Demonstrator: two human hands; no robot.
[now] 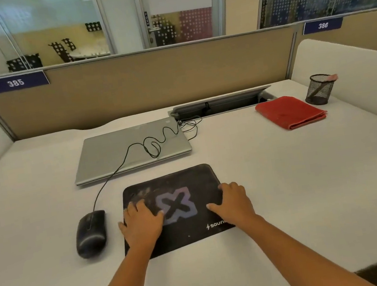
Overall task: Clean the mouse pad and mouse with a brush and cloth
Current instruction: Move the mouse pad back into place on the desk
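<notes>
The mouse pad lies flat near the front of the desk, printed with a large X and "SOUN", the rest hidden by the right hand. That hand and the left hand rest on the pad palm-down with fingers straight, holding nothing. The mouse sits just off the pad's edge at 9 o'clock, the laptop at 11, and the folded red cloth well apart at 2. Bare desk lies between the pad and the cloth. Partition labels read 385 and 386.

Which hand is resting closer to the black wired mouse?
The left hand, flat on the left part of the black rectangular mouse pad, beside the black wired mouse; the right hand lies on the pad's right side, farther off.
</notes>
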